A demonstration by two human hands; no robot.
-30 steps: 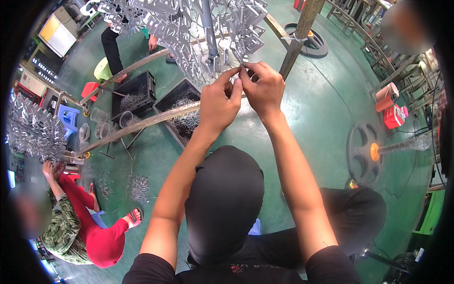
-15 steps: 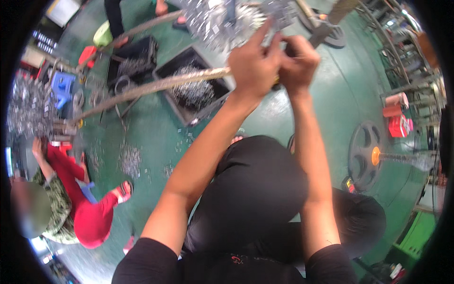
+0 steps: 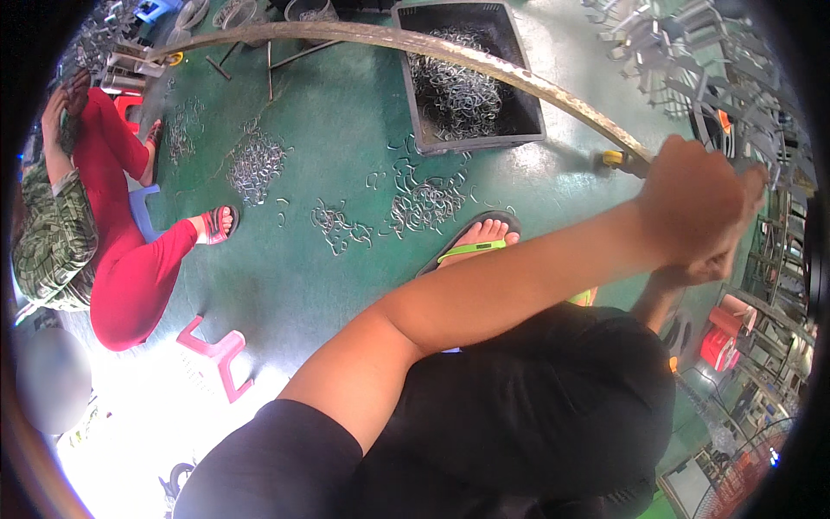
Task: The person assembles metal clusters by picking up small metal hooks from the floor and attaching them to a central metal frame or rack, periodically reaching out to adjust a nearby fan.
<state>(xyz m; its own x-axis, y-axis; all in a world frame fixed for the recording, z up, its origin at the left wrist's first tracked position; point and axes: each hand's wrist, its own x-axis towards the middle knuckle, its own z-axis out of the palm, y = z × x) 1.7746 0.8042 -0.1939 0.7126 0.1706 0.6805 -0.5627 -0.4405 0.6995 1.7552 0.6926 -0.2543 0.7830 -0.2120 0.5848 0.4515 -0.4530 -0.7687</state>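
Observation:
My left hand (image 3: 697,201) reaches to the right edge of the view, its back toward me and its fingers curled at a rack of small metal clips (image 3: 692,60). My right hand (image 3: 702,273) sits just under it, mostly hidden; only its lower edge and wrist show. What the fingers pinch is covered by the left hand. A long curved metal bar (image 3: 450,50) runs from the upper left to just beside my left hand.
A black crate (image 3: 519,104) of metal clips stands on the green floor, with loose clips (image 3: 424,206) scattered before it. My sandalled foot (image 3: 477,239) is below them. A person in red trousers (image 3: 130,268) sits at left by a pink stool (image 3: 218,353). Shelving (image 3: 769,285) stands at right.
The view has swung down and left, so my hands and the clip rack now lie at the right edge. The floor, crate and seated person fill the middle. My hands stay together at the rack.

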